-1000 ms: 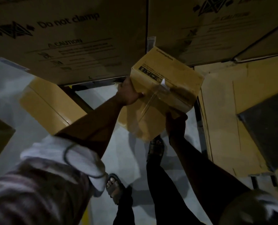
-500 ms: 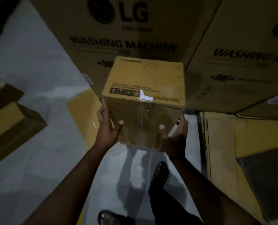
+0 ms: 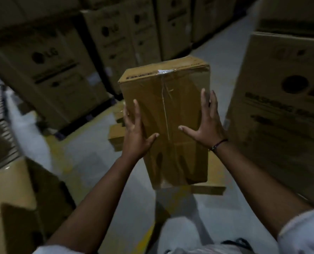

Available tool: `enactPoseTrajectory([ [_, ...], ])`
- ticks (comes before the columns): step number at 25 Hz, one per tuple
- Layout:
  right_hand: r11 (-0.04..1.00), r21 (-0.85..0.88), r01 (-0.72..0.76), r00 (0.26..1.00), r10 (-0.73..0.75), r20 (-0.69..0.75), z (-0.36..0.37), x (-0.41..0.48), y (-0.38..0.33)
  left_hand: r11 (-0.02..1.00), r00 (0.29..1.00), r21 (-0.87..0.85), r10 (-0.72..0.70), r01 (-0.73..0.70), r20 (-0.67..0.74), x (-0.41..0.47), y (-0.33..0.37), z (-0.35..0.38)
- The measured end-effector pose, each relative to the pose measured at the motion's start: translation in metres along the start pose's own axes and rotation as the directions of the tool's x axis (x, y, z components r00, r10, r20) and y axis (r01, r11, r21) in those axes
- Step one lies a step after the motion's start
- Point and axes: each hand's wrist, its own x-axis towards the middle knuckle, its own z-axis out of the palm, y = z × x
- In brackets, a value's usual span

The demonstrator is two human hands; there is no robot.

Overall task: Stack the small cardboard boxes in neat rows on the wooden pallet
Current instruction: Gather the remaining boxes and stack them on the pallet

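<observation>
Cardboard box [image 3: 169, 114] now upright btwn both hands (raised), aisle ahead

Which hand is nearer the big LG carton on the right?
Right. The right hand is on the held box's side facing that LG carton; the left hand is on the far side.

Single head-worn view, forward and down, close.

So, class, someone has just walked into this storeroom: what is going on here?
A person is carrying a small taped cardboard box in front of them, off the floor. The left hand grips its left side and the right hand presses flat on its right side. Large appliance cartons stand around the aisle, and more small boxes lie on the floor ahead. No pallet is clearly visible.
</observation>
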Motion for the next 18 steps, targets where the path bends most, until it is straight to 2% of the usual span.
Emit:
enactPoseTrajectory([
  [4,0.984,0.000,0.180,0.984,-0.180,-0.011,0.091,0.030,-0.114,0.974,0.968,0.186,-0.080,0.126,-0.238,-0.005,-0.081,-0.097],
  [11,0.906,-0.014,0.423,0.892,-0.413,0.182,0.236,0.080,-0.205,0.885,0.871,0.245,-0.277,0.395,-0.405,-0.006,-0.199,-0.169],
  [15,0.861,0.043,0.507,0.823,-0.498,0.275,0.334,0.130,-0.244,0.803,0.784,0.223,-0.412,0.553,-0.463,0.018,-0.267,-0.191],
  [18,0.807,0.126,0.577,0.739,-0.581,0.341,0.411,0.176,-0.290,0.708,0.662,0.158,-0.523,0.688,-0.537,0.047,-0.320,-0.214],
])
